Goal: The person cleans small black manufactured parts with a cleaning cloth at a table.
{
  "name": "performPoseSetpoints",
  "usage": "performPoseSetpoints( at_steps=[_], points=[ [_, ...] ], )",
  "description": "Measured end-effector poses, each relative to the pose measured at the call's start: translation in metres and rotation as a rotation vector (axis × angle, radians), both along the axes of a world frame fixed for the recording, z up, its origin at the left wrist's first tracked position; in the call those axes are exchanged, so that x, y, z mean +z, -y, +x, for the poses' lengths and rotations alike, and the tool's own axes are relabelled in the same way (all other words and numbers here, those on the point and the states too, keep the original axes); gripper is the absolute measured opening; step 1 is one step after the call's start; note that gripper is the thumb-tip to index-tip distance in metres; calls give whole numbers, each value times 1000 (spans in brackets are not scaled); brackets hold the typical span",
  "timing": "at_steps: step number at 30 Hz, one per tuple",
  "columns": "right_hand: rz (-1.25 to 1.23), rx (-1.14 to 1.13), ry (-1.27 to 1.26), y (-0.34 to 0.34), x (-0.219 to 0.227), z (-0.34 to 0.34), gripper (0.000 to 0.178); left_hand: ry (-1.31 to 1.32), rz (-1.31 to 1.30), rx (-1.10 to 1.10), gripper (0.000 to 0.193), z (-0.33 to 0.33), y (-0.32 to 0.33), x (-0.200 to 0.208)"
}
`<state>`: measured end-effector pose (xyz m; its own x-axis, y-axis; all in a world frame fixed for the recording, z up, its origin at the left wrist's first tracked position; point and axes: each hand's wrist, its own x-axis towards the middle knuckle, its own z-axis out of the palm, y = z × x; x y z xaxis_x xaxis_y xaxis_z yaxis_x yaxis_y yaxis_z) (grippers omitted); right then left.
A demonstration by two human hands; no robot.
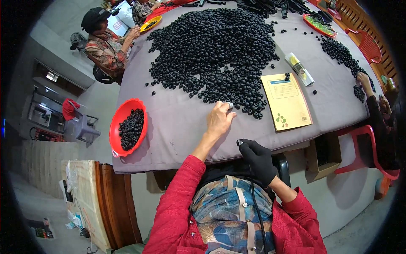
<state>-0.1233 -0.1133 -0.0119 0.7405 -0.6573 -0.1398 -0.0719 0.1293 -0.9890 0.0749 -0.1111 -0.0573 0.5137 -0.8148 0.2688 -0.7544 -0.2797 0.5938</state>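
My bare left hand (218, 119) rests at the near edge of a big heap of small, round black plastic pieces with holes (211, 38). Its fingers are bent together in a pinch, and a pale grey cover (229, 105) shows at a fingertip. Whatever lies between the fingers is hidden. Closer to my body, by the table's front edge, my right hand (257, 160) wears a black glove. Its fingers are closed, with a small silvery tip (240, 143) showing at their end; I cannot make out what it is.
A red basin (115, 134) of black pieces stands at left. Right of the heap lie a yellow booklet (292, 106) and a white-and-yellow packet (299, 68). One person (105, 46) sits far left; another person's hand (364, 82) reaches a smaller pile at right. A black cord (257, 207) hangs before me.
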Motion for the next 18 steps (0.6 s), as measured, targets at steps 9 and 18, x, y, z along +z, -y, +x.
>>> performPoseSetpoints(
  at_steps=[9,18],
  points=[
    [77,-42,16,1,-4,1,30,-72,-56,-14,22,-13,15,4],
    [55,-26,23,0,-6,1,31,76,-51,-71,21,-14,23,4]
  ],
)
